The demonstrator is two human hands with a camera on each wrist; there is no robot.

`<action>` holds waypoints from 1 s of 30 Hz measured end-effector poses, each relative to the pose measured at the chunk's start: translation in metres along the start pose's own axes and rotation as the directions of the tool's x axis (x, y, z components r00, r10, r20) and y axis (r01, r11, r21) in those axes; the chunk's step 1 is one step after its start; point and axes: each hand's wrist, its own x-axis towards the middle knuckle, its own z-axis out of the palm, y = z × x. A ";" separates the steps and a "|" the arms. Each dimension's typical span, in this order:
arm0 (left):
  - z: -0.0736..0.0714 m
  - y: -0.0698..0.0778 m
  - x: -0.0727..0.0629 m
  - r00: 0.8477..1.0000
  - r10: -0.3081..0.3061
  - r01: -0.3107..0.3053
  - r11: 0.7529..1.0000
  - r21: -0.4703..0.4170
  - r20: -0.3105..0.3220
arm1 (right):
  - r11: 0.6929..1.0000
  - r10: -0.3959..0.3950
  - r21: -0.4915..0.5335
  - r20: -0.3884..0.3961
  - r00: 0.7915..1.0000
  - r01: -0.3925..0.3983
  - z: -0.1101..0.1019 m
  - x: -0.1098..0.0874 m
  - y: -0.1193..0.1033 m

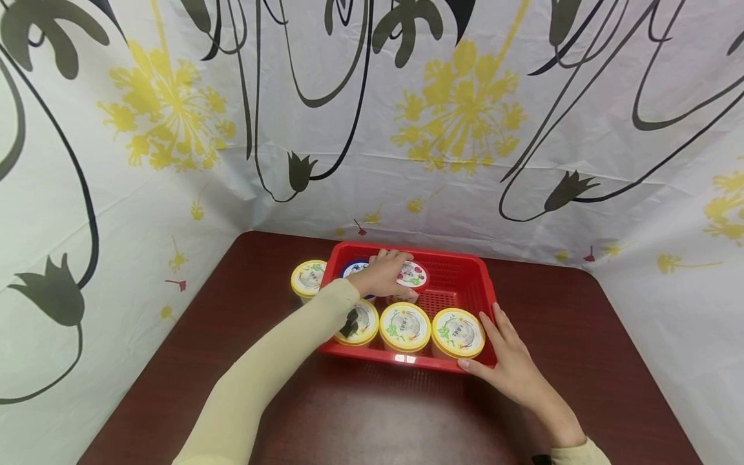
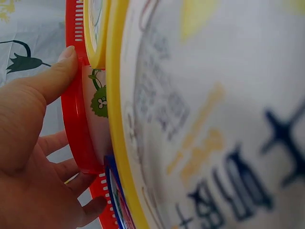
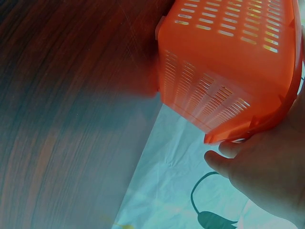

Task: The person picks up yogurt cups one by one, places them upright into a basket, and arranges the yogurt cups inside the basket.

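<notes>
My left hand [image 1: 383,274] reaches into a red plastic basket [image 1: 456,258] and holds a tub with a red lid [image 1: 414,274] near its back. In the left wrist view, the thumb and fingers [image 2: 35,109] span the red rim of this tub [image 2: 78,119]. My right hand [image 1: 511,361] grips the basket's front right corner, its fingers along the right rim and the thumb at the front. Three yellow-lidded tubs, the middle one [image 1: 405,327] among them, line the basket's front. A blue-lidded tub [image 1: 353,267] is partly hidden behind the left hand.
Another yellow-lidded tub [image 1: 307,278] stands outside the basket at its left. The basket rests on a dark wood-grain table [image 1: 372,413]. White sheeting [image 1: 349,213] printed with flowers encloses the table at the back and both sides.
</notes>
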 end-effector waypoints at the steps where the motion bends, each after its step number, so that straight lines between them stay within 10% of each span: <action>1: 0.000 0.000 0.000 1.000 -0.002 0.002 1.000 0.006 0.000 | 1.000 0.000 0.000 -0.001 1.000 0.000 0.000 0.000 0.000; 30: 0.000 0.002 -0.002 0.998 -0.051 0.050 0.999 0.013 0.038 | 1.000 0.005 -0.003 0.006 1.000 -0.005 -0.001 0.000 -0.001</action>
